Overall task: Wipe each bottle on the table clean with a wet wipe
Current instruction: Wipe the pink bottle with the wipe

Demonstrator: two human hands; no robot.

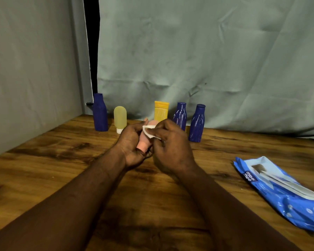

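My left hand [132, 142] grips a small pink bottle [145, 141] above the middle of the table, its cap end pointing down toward me. My right hand [170, 147] presses a white wet wipe [149, 132] against the bottle's upper side. Behind the hands a row stands upright along the back edge: a tall dark blue bottle [100, 113], a pale yellow-green tube [120, 118] on its white cap, a yellow tube [161, 110] partly hidden by my hands, and two more dark blue bottles [179, 115] [197, 124].
A blue wet-wipe pack [279, 192] lies flat at the right edge of the wooden table [62, 169]. Grey-green cloth [207, 60] hangs behind and to the left, with a dark gap at the corner.
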